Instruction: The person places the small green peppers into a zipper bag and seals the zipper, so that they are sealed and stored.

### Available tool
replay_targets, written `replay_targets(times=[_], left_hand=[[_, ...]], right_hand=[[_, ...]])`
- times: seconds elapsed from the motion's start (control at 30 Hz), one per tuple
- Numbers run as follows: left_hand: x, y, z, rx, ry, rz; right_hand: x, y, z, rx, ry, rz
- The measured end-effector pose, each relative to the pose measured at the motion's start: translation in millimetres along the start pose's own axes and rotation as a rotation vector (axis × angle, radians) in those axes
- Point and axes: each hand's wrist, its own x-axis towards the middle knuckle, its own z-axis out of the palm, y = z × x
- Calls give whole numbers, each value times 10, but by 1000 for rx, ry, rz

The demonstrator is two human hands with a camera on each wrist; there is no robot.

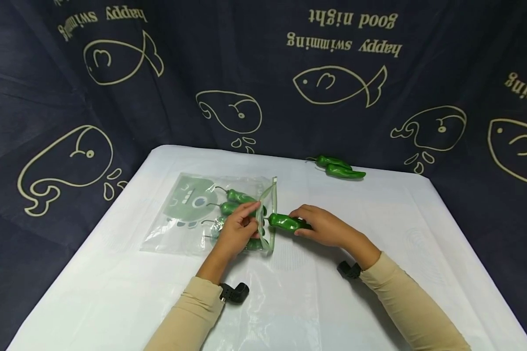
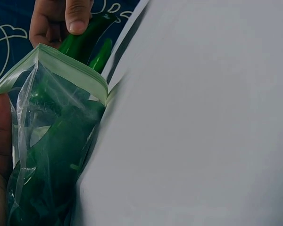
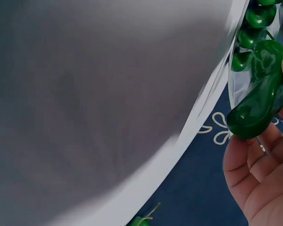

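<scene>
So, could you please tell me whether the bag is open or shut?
The bag is open: the two edges of its mouth stand apart beside the left hand.

Dark cloth (image 1: pixel 272 73): "happy swimming" (image 1: pixel 344 45), "good night" (image 1: pixel 353 18), inverted.

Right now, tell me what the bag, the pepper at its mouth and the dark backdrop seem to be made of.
Bag: apparently glossy plastic film, by its glare and the peppers inside showing through. Pepper: smooth, shiny, with bright highlights; real or plastic, I can't tell. Backdrop: matte fabric, probably, given its soft folds.
</scene>
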Motion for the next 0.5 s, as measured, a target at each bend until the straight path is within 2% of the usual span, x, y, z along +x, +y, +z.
replay_targets(times=[0.5], left_hand=[[5,-6,-10,7,-2,4]], right_hand=[[103,-81,51,44,-90,36]])
